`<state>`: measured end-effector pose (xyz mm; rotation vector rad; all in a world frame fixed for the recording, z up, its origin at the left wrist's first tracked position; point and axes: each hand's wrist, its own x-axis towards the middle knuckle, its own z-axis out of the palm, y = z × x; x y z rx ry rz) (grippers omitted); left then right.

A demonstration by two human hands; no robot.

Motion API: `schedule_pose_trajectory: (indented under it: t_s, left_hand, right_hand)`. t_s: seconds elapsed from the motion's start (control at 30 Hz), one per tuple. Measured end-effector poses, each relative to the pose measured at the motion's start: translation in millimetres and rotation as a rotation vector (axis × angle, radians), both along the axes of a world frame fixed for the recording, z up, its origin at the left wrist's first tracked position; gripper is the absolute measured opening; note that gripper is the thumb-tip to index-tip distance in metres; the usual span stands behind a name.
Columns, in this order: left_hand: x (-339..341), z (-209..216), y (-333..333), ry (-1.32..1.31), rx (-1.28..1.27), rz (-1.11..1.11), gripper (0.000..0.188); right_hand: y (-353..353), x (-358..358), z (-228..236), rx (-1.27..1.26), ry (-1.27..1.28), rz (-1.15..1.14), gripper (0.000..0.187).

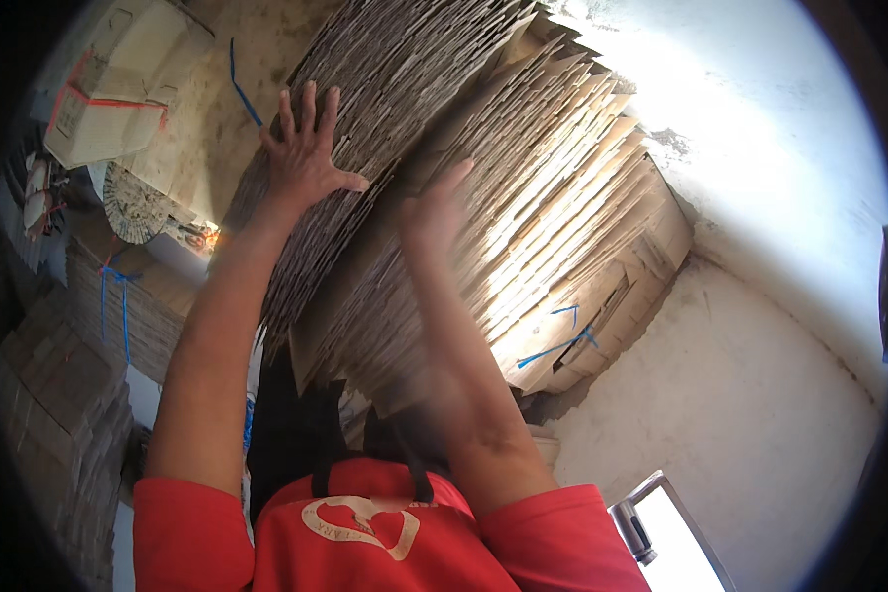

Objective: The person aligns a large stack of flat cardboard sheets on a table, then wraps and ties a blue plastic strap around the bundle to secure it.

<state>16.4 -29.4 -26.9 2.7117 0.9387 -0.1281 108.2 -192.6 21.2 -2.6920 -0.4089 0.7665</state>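
Two large stacks of flat cardboard sheets stand in front of me, edges up and leaning: a darker left stack (385,94) and a sunlit right stack (553,197). A dark gap runs between them. My left hand (306,158) is spread flat against the left stack's edges, with its thumb toward the gap. Over the near-left part of the right stack is my right hand (434,212), blurred by motion. Its fingers look stretched out and hold nothing; whether it touches the sheets, I cannot tell.
Blue strapping (562,345) lies at the right stack's near end. More cardboard bundles (64,395) stand at the left. Beyond them are a pale box with red tape (109,113) and a round fan guard (135,202). A white wall (740,335) bounds the right side, with a metal-framed object (651,523) below.
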Motion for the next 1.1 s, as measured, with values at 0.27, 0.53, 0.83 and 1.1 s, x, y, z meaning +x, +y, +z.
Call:
schedule_pose_trajectory:
  t_s: [0.27,0.53,0.83,1.1]
  left_hand:
    - [0,5,-1,0.052,-0.029,0.022,0.14]
    - [2,4,-2,0.042,-0.025,0.003,0.141]
    - [-1,0,-2,0.033,-0.006,-0.016,0.141]
    - [-9,-15,11,-0.285,-0.029,0.009,0.138]
  right_hand:
    - [20,20,27,-0.008,0.037,-0.016,0.092]
    - [30,16,-8,-0.149,0.051,0.012,0.093]
    - [16,40,13,-0.091,0.043,0.093,0.089]
    - [-263,70,-33,0.341,-0.058,-1.043,0.09]
